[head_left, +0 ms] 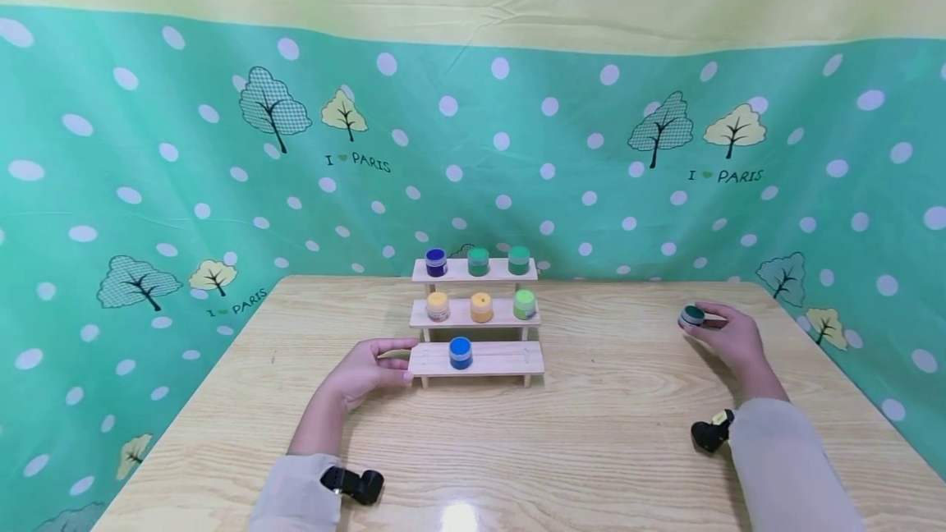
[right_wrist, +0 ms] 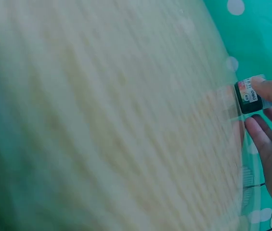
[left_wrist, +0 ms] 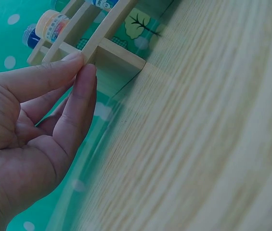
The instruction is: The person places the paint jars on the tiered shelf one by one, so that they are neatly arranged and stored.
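Note:
A three-step wooden stand (head_left: 502, 360) is in the middle of the head view. My left hand (head_left: 367, 372) pinches the left end of its lowest step between thumb and fingertips, as the left wrist view shows too. On that step sits a blue paint jar (head_left: 461, 354). Far to the right, my right hand (head_left: 732, 339) holds a small dark green paint jar (head_left: 691, 317) between thumb and fingers. The label of this jar (right_wrist: 249, 96) faces the camera in the right wrist view. Whether its base touches the table is hard to tell.
The middle step carries two orange-yellow jars (head_left: 482, 308) and a light green jar (head_left: 525, 304). Up on the top step are a dark blue jar (head_left: 436, 263) and two green jars (head_left: 478, 262). A dotted curtain (head_left: 547, 138) hangs behind the wood-grain table (head_left: 576, 442).

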A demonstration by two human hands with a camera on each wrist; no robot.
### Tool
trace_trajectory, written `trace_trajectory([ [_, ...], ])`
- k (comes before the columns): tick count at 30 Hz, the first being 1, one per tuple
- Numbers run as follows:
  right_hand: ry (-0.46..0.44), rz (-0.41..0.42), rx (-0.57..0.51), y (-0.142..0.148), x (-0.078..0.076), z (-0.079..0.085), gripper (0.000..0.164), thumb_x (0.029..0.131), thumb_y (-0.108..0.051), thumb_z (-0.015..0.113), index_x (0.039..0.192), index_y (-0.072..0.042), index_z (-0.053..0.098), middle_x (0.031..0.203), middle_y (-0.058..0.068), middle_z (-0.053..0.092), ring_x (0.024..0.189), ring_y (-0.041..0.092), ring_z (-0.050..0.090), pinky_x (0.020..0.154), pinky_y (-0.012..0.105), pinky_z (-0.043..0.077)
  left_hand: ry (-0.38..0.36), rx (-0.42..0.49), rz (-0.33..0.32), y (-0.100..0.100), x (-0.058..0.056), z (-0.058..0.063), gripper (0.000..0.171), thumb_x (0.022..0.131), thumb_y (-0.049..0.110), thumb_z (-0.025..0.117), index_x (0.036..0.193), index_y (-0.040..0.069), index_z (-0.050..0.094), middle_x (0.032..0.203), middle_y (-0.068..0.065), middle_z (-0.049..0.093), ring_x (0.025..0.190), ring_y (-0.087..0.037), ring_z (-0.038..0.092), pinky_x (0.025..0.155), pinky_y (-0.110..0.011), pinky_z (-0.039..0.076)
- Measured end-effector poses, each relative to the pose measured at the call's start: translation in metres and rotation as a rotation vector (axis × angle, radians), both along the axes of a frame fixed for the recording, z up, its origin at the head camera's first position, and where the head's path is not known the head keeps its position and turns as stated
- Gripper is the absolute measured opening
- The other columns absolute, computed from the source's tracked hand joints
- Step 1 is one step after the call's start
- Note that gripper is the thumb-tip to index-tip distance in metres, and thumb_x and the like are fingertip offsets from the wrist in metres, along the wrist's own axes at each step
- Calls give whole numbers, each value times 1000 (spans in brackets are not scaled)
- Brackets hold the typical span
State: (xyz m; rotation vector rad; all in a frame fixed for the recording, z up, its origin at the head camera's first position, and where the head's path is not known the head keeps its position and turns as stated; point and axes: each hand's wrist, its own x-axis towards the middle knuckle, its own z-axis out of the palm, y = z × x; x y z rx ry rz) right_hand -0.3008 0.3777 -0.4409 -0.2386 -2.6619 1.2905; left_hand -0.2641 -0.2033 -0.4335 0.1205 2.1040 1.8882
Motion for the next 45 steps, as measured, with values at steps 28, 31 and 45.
trace_trajectory([
  [28, 39, -2, 34, -11, 6, 11, 56, 93, -31, 67, 137, 0, 53, 130, 29, 51, 115, 44, 50, 89, 49, 48, -9, 0, 7, 0, -2, 1, 60, 78, -10, 74, 134, -4, 54, 115, -17, 64, 91, -20, 62, 76, -29, 58],
  [31, 48, 14, 37, -12, 8, 14, 58, 92, -35, 68, 137, -2, 54, 130, 27, 52, 115, 42, 51, 83, 36, 50, -7, -6, 9, 0, -1, 1, 60, 78, -10, 74, 134, -4, 55, 116, -17, 63, 92, -20, 62, 76, -29, 58],
  [45, 114, 89, 102, -24, 17, 34, 58, 88, -42, 71, 130, -4, 61, 123, 23, 60, 105, 31, 57, 67, 16, 49, -12, 17, -1, 0, 0, 2, 61, 77, -11, 74, 134, -6, 54, 114, -17, 63, 92, -20, 63, 79, -31, 58],
])
